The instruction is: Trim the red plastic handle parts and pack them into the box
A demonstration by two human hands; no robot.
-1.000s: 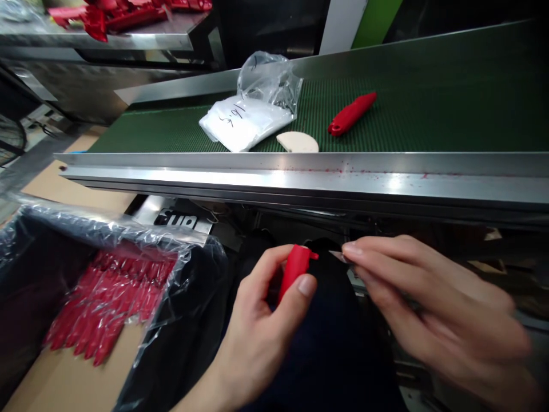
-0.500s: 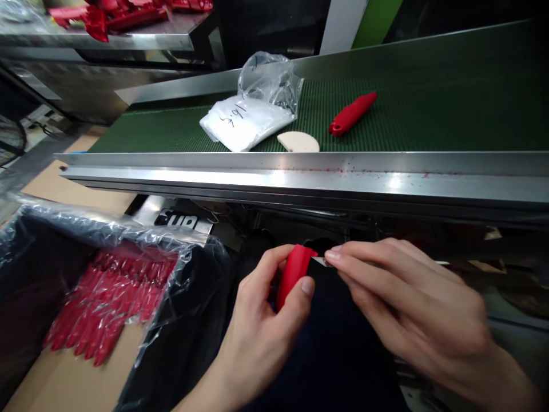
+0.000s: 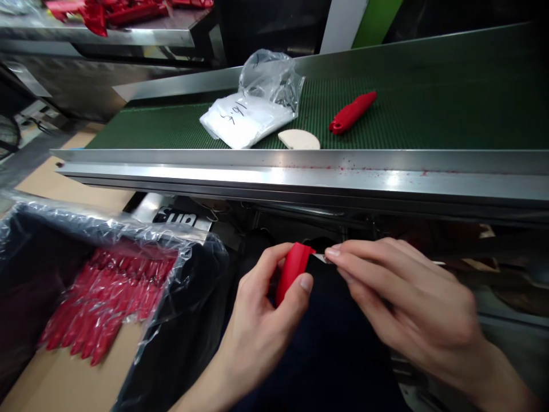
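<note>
My left hand [image 3: 266,309] is wrapped round a red plastic part [image 3: 293,269], which is held tilted in front of the conveyor's metal edge. Its thumb and index finger press on the part from both sides. Just to the right, my right hand [image 3: 403,297] pinches a small metal blade [image 3: 321,258] between thumb and fingertips. The blade's tip is at the top right corner of the red part, beside a small red sliver; whether it touches cannot be made out. The rest of the blade's tool is hidden by the fingers.
On the green conveyor [image 3: 450,109] lie a white plastic bag [image 3: 244,117], a cream half-disc [image 3: 299,139] and another red part [image 3: 353,113]. A plastic-lined box [image 3: 171,320] at lower left holds several red parts [image 3: 103,297]. More red pieces [image 3: 115,12] lie on a metal table [image 3: 171,38].
The view has shifted slightly. Both hands keep their grips, and the blade remains close to the top corner of the red part.
</note>
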